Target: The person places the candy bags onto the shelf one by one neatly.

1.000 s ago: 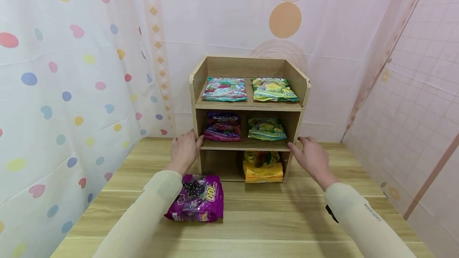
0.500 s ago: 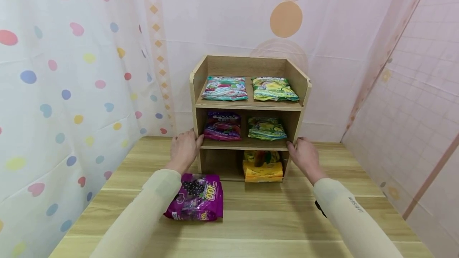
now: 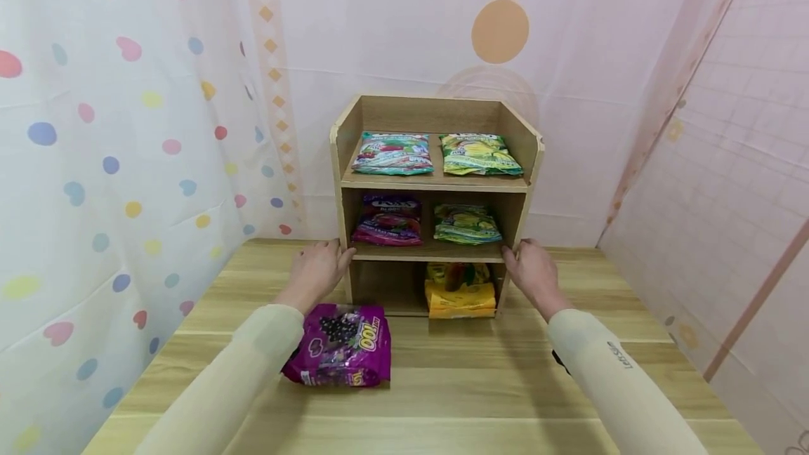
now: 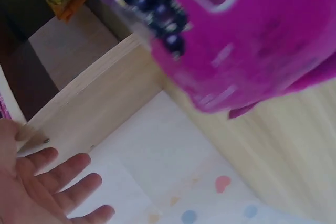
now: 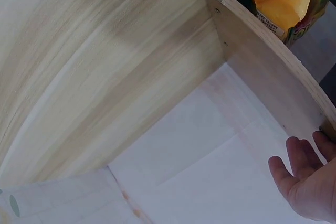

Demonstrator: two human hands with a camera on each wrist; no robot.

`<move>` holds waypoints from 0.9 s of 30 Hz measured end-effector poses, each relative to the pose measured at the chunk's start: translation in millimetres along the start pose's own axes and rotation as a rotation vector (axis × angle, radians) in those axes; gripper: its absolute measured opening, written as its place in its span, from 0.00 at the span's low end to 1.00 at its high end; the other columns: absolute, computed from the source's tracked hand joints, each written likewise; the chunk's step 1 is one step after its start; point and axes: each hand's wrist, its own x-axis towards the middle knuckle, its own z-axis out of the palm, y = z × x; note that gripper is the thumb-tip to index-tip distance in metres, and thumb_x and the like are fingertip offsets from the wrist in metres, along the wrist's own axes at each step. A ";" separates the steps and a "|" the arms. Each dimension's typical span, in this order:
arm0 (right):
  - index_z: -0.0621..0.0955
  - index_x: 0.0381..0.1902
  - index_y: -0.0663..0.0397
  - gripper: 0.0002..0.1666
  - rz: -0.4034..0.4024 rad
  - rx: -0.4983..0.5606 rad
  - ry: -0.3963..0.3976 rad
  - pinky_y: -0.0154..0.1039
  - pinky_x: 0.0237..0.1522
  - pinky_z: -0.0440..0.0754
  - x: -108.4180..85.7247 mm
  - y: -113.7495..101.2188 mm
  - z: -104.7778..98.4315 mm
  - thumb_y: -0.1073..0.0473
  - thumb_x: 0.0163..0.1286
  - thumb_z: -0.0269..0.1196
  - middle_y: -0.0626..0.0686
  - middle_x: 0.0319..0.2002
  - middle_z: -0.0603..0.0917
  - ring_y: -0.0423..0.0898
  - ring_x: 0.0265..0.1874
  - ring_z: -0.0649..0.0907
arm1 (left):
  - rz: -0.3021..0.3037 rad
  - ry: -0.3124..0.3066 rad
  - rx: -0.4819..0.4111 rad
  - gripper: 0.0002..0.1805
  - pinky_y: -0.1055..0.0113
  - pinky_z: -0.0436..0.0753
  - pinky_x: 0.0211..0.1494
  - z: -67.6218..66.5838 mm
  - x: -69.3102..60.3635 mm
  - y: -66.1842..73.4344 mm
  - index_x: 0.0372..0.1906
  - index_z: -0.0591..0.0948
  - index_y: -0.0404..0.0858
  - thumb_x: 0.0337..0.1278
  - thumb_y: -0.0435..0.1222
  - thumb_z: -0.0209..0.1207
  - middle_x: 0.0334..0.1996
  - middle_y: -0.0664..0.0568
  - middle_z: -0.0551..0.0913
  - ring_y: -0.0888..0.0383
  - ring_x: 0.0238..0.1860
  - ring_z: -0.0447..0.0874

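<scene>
A three-tier wooden shelf (image 3: 436, 187) stands on the table, with a hand at either side. My left hand (image 3: 314, 271) is at its left side, thumb by the front edge; the left wrist view shows the other fingers (image 4: 73, 196) straight and spread beside the side panel. My right hand (image 3: 533, 272) holds the right side panel, thumb at the front and forefinger (image 5: 324, 144) against the outer face. A purple candy bag (image 3: 344, 346) lies before the shelf, partly behind my left forearm.
The top tier holds a teal candy bag (image 3: 393, 154) and a yellow-green candy bag (image 3: 479, 154). A dark purple bag (image 3: 388, 222) and a green bag (image 3: 466, 223) lie on the middle tier. A yellow bag (image 3: 461, 300) sits at bottom right. Curtains (image 3: 404, 34) surround the table.
My right hand has moved inward to the shelf's right panel. My left hand has shifted slightly left and down, its forearm swinging outward. The head view has shifted a little.
</scene>
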 end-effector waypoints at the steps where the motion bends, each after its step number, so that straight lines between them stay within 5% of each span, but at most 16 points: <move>1: 0.72 0.17 0.56 0.28 -0.001 0.000 0.004 0.52 0.35 0.79 0.3 -0.4 -0.1 0.50 0.77 0.50 0.69 0.54 0.79 0.61 0.40 0.82 | 0.013 -0.024 -0.013 0.30 0.36 0.73 0.56 0.9 -2.8 -2.6 0.57 0.76 0.26 0.77 0.50 0.44 0.52 0.30 0.80 0.30 0.53 0.78; 4: 0.71 0.15 0.55 0.29 0.001 0.003 0.008 0.50 0.32 0.78 0.8 -1.1 0.0 0.50 0.77 0.50 0.69 0.54 0.79 0.60 0.37 0.82 | 0.062 -0.123 -0.021 0.27 0.37 0.73 0.57 4.4 -11.0 -11.8 0.60 0.75 0.26 0.74 0.46 0.48 0.54 0.29 0.79 0.30 0.54 0.77; 6: 0.71 0.15 0.55 0.29 0.005 0.004 0.008 0.49 0.29 0.77 1.1 -0.8 0.9 0.50 0.77 0.51 0.68 0.52 0.80 0.57 0.33 0.80 | 0.081 -0.244 -0.048 0.27 0.39 0.72 0.61 7.9 -16.1 -18.4 0.63 0.75 0.27 0.71 0.45 0.50 0.57 0.30 0.78 0.31 0.58 0.75; 10: 0.71 0.15 0.55 0.28 0.013 -0.002 0.020 0.48 0.28 0.75 0.8 -0.5 2.0 0.50 0.77 0.51 0.66 0.48 0.81 0.55 0.29 0.79 | 0.060 -0.507 -0.122 0.29 0.39 0.68 0.65 13.9 -24.6 -28.3 0.65 0.74 0.32 0.69 0.48 0.52 0.62 0.33 0.75 0.32 0.63 0.71; 13: 0.70 0.16 0.55 0.27 0.017 -0.011 0.022 0.47 0.27 0.75 0.1 -0.4 2.6 0.50 0.77 0.51 0.64 0.45 0.81 0.54 0.28 0.78 | 0.038 -0.611 -0.133 0.32 0.38 0.67 0.65 17.9 -29.6 -32.9 0.65 0.75 0.32 0.66 0.51 0.56 0.62 0.34 0.76 0.32 0.64 0.70; 27: 0.71 0.17 0.55 0.26 0.002 -0.021 0.051 0.47 0.25 0.75 0.9 -0.3 4.2 0.51 0.77 0.53 0.61 0.37 0.81 0.53 0.24 0.77 | 0.019 -0.628 -0.107 0.33 0.42 0.75 0.58 21.5 -38.9 -33.1 0.53 0.82 0.33 0.57 0.57 0.64 0.47 0.40 0.84 0.40 0.51 0.80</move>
